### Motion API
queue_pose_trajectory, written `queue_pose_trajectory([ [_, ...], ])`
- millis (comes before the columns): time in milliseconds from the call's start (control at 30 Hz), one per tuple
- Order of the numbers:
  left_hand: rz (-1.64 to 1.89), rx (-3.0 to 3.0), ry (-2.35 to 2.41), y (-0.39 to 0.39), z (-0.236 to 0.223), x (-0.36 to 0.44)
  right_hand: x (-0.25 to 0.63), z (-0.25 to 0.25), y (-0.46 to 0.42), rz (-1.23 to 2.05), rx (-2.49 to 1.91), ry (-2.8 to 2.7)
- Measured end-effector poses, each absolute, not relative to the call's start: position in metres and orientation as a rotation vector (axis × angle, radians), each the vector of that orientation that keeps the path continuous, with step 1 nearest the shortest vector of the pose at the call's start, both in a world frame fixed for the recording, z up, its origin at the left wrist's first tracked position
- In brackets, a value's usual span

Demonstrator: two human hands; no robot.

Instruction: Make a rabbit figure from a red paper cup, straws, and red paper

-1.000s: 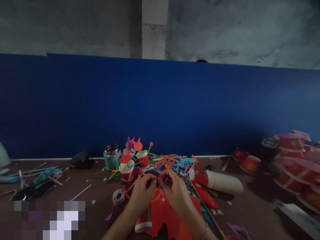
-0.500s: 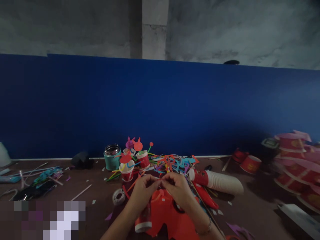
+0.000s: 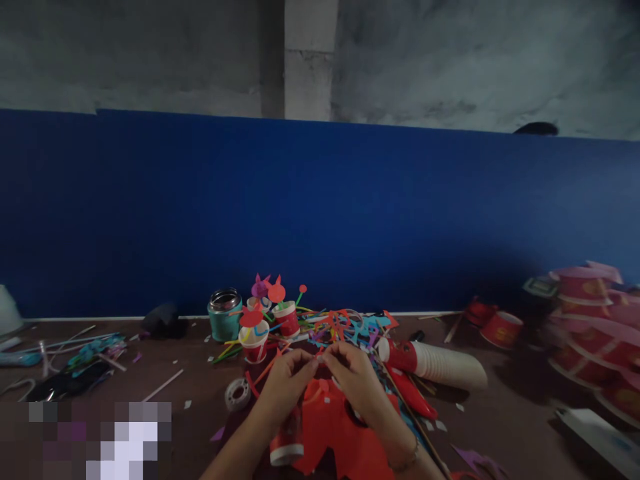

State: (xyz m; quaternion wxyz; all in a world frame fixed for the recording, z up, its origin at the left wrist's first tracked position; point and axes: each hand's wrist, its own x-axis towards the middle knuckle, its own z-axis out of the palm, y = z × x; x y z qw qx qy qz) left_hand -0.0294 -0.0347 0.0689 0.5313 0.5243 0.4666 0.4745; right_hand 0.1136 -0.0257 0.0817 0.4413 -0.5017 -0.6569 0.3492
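My left hand (image 3: 291,377) and my right hand (image 3: 353,379) meet in the middle over the table, thumbs and forefingers pinched together. A small red piece (image 3: 320,355) shows between the fingertips; its kind is too small to make out. Below them lies red cut paper (image 3: 333,430), partly covered by my right hand and wrist. A red paper cup with a white rim (image 3: 287,448) rests on its side by my left wrist. To the left of my left hand sits a roll of clear tape (image 3: 237,394).
Cups with paper animal figures (image 3: 254,341) stand beside a teal metal jar (image 3: 225,320). Behind my hands are paper scraps (image 3: 357,325). A stack of nested paper cups (image 3: 445,365) lies right; decorated red cups (image 3: 587,333) pile up far right. A blue partition (image 3: 320,213) rises behind.
My fingertips have come closer together and stay pinched at nearly the same spot. My right forearm has shifted slightly right. Beyond the partition's top edge, a dark rounded shape has moved right.
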Motion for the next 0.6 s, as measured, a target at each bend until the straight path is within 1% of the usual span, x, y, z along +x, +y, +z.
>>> queue_pose_trajectory([
  [67,1.141,1.255,1.123,-0.0347,0.0703,-0.0296,0.1137,0.0795,-0.0251,0.86,-1.238,-1.637],
  [133,1.155,1.258,1.176,-0.0344,0.0708,-0.0301,0.1133,0.0793,-0.0262,0.783,-1.215,-1.64],
  [300,1.248,1.358,1.236,-0.0334,0.0694,-0.0307,0.112,0.0825,-0.0325,0.364,-1.089,-1.789],
  [367,1.258,1.4,1.224,-0.0342,0.0696,-0.0299,0.1117,0.0823,-0.0337,0.29,-1.087,-1.852],
  [433,1.255,1.444,1.223,-0.0358,0.0705,-0.0288,0.1117,0.0814,-0.0338,0.316,-1.13,-1.892],
  [600,1.222,1.548,1.238,-0.0395,0.072,-0.0274,0.1134,0.0813,-0.0321,0.507,-1.196,-1.932],
])
